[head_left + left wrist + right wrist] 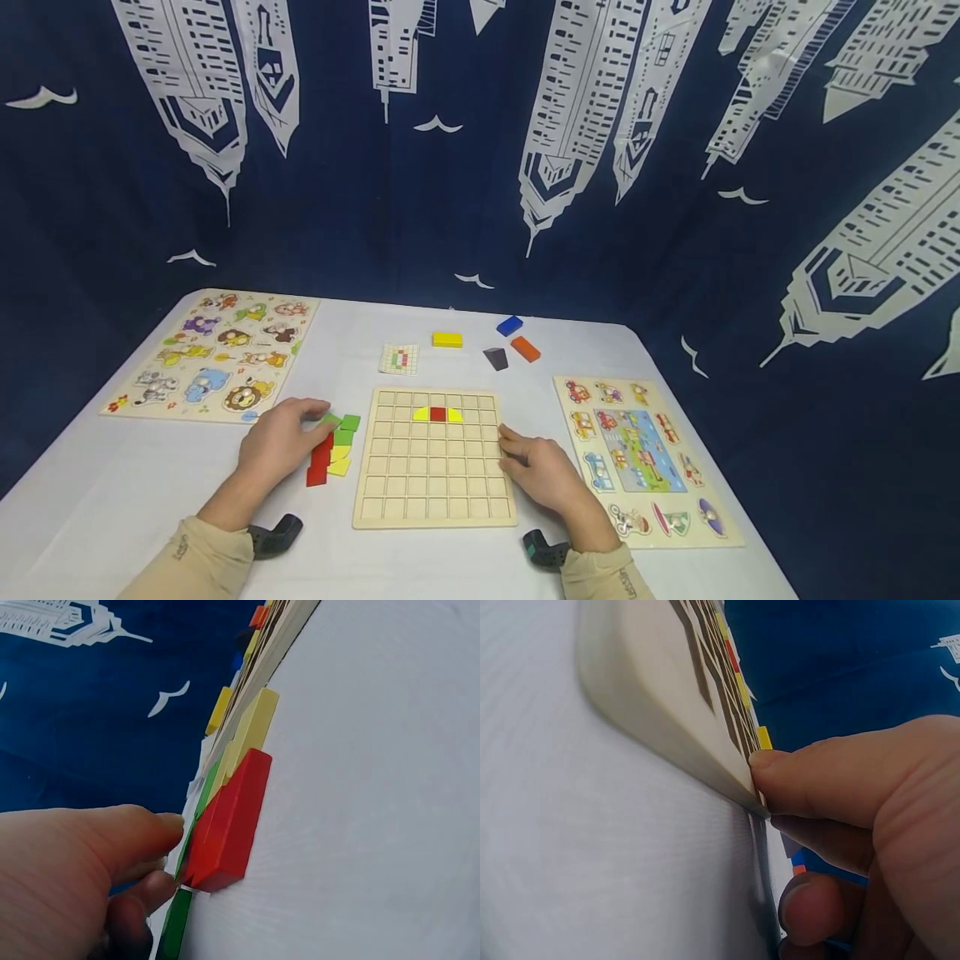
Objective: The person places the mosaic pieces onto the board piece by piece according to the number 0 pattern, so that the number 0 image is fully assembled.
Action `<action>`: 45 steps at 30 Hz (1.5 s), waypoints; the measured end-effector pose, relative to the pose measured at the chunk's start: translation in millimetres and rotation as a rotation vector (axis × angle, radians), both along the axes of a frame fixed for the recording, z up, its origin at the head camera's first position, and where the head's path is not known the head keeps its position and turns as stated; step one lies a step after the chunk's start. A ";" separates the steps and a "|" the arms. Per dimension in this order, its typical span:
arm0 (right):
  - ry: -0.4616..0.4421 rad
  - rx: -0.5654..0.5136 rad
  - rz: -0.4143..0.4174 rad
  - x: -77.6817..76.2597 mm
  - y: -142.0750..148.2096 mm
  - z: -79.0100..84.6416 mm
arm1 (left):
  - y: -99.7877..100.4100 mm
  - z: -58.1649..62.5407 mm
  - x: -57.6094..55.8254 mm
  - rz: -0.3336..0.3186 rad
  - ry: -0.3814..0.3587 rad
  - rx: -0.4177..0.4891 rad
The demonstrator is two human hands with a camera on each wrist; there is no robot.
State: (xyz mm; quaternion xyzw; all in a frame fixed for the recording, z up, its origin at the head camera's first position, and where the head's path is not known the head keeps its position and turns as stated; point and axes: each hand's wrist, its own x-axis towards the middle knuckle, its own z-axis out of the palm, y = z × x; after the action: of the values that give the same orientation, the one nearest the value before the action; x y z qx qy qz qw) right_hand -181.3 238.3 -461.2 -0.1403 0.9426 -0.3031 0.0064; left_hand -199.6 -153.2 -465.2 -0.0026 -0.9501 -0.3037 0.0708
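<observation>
My left hand (277, 442) reaches to a group of flat tiles left of a wooden grid board (435, 523). Its thumb and fingertips are at the red tiles (318, 462) and the green tiles (343, 437); whether they pinch one is hidden. Yellow tiles (339, 466) lie beside them. In the left wrist view the fingertips meet the near end of a red tile (232, 825). My right hand (543, 471) touches the board's right edge, thumb and forefinger apart. On the board's upper row a red square (437, 414) sits between two rounded yellow pieces (422, 414).
A small pattern card (399, 359) lies behind the board. Near it are a yellow block (447, 340), a blue block (510, 326), an orange block (526, 349) and a dark block (496, 358). An animal puzzle (180, 333) lies at left, a vehicle puzzle (716, 533) at right.
</observation>
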 end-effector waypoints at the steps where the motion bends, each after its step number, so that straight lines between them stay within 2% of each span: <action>1: -0.002 -0.001 -0.001 0.3 -0.3 -0.1 | -0.3 -0.2 -0.2 0.003 0.000 -0.003; 8: 0.004 0.003 0.002 0.2 -1.7 1.0 | -1.8 -1.3 -1.9 0.004 -0.021 0.001; 16: 0.004 0.001 -0.007 1.0 -2.0 1.3 | -2.0 1.1 -3.1 0.048 -0.041 -0.038; 32: 0.006 0.001 -0.012 1.0 -2.2 0.5 | 1.7 4.8 -5.2 0.071 -0.086 -0.021; 38: 0.015 -0.004 -0.004 1.5 -1.7 1.4 | 2.9 4.9 -4.6 0.079 -0.071 0.020; 45: 0.007 -0.004 -0.006 1.1 -1.6 1.0 | 3.2 4.1 -3.8 0.083 0.019 0.066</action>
State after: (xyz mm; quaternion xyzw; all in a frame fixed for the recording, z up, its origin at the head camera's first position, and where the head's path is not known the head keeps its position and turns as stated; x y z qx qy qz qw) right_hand -180.2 236.7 -460.2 -0.1383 0.9425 -0.3043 0.0019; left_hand -203.4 -150.0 -461.1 0.0361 -0.9381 -0.3319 0.0923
